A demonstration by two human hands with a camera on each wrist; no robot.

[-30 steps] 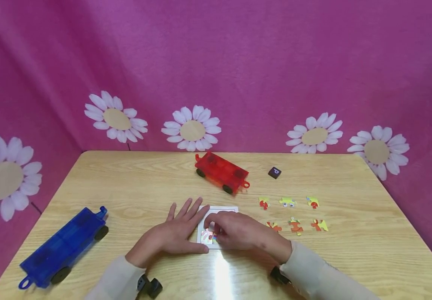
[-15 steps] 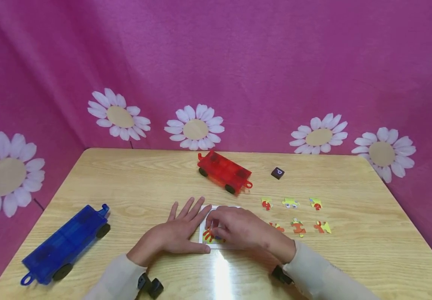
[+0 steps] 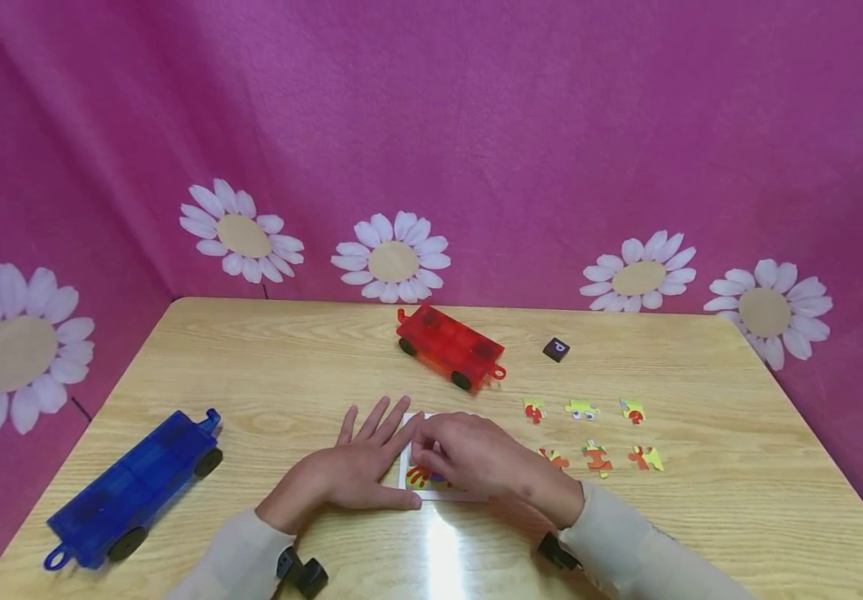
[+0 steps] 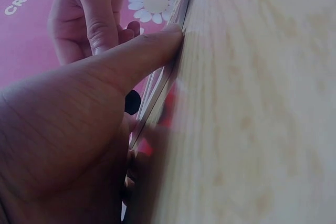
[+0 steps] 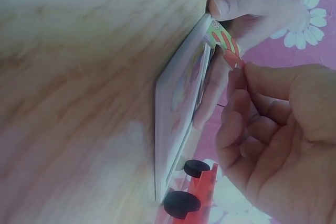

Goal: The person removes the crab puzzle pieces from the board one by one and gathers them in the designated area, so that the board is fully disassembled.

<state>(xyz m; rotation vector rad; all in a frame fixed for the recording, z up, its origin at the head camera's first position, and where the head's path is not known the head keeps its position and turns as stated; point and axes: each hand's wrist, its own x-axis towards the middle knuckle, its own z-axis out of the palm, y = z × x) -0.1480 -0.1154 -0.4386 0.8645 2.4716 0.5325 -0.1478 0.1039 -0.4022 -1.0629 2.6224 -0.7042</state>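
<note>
A white-bordered puzzle tray lies on the table, partly covered by both hands. My left hand rests with fingers spread along its left side, and in the left wrist view the thumb reaches along the tray's near edge. My right hand bends over the tray. Between its thumb and forefinger it pinches a yellow-green puzzle piece with red finger-like shapes. That piece tilts up from the tray's near left corner in the right wrist view. A bit of blue shows beside it, mostly hidden under the right hand.
Several loose puzzle pieces lie in two rows to the right. Behind the tray stands a red toy wagon, with a small dark tile marked P beside it. A blue toy wagon stands at the left.
The piece in the tray's lower left corner showed pale with glare one second ago; now its red shapes show. My right hand has shifted slightly over it; the left hand stays put.
</note>
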